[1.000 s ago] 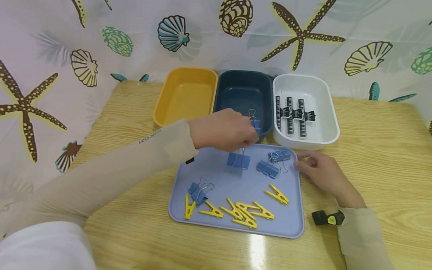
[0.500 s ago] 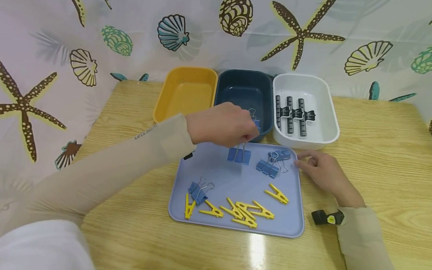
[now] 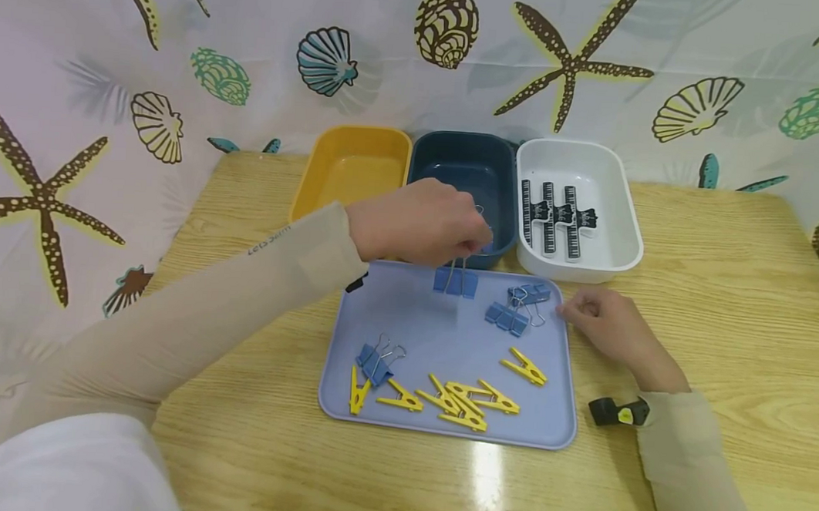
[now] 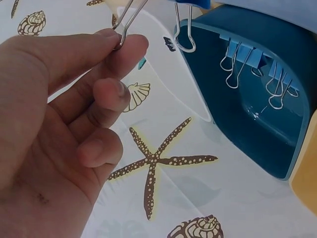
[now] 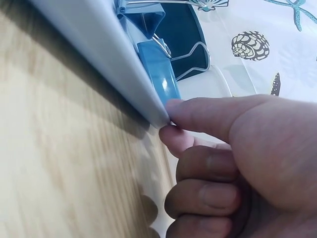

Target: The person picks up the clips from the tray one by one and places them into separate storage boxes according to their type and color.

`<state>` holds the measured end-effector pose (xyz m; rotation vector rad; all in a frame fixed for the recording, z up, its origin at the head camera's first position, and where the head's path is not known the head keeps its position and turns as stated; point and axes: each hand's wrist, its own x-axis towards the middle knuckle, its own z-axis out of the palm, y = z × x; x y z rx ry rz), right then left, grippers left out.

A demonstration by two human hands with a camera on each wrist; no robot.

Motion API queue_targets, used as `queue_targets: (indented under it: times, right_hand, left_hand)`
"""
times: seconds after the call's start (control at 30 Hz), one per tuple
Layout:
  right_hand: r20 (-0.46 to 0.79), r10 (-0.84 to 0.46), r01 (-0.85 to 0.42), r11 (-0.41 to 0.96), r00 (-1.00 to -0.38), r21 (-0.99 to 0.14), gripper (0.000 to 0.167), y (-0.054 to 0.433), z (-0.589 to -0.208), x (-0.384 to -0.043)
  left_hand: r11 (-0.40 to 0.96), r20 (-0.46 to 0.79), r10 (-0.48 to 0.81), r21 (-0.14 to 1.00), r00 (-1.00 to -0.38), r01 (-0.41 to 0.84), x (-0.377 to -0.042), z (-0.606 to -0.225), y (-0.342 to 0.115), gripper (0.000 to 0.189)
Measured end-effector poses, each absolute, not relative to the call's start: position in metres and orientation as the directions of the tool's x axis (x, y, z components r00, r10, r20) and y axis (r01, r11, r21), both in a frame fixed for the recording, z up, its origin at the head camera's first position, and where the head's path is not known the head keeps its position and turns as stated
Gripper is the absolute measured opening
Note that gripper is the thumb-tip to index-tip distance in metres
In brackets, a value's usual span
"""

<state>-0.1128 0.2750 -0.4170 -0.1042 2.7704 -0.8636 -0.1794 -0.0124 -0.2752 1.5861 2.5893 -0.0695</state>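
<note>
My left hand (image 3: 421, 221) pinches a blue binder clip (image 3: 456, 283) by one wire handle (image 4: 130, 22), between thumb and forefinger. The clip hangs body-down over the far edge of the blue-grey tray (image 3: 435, 433), just in front of the dark blue box (image 4: 233, 109). Inside that box, more blue binder clips (image 4: 247, 55) show in the left wrist view. At the tray's right rim, my right hand (image 3: 607, 328) grips the edge with thumb above and forefinger below, the other fingers curled. Two blue binder clips (image 3: 506, 319) lie on the tray close to it.
Another blue binder clip (image 3: 376, 363) and several yellow clothespins (image 3: 467, 417) lie along the tray's near side. Left of the dark box stands a yellow box (image 3: 360, 187); right of it, a white box (image 3: 616, 220) holds black-and-white clips (image 3: 563, 215). A patterned curtain (image 3: 394, 23) hangs behind.
My left hand has moved a little away from me toward the dark blue box, carrying the binder clip to the tray's far edge. The right hand stays at the tray's rim.
</note>
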Motion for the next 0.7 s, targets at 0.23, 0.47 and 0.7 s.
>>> queue_targets:
  times: [0.23,0.47,0.7]
  right_hand:
    - [-0.205,-0.143,-0.003,0.826,-0.968,-0.564,0.03,0.2743,-0.4195,-0.1123]
    - [-0.203,-0.141,-0.001,0.826,-0.969,-0.564,0.029,0.2745,-0.4218,-0.1127]
    - [-0.2,-0.143,-0.006,0.827,-0.969,-0.562,0.028,0.2742,-0.4215,-0.1124]
  left_hand:
    - [0.482,-0.141,0.867,0.002,-0.477,0.876,-0.1835,-0.2715,-0.0115,0.015]
    - [0.5,-0.146,0.857,0.01,-0.493,0.866,-0.1873,-0.269,-0.0115,0.014]
    - [0.509,-0.143,0.852,0.006,-0.503,0.861,-0.1893,-0.267,-0.0119,0.013]
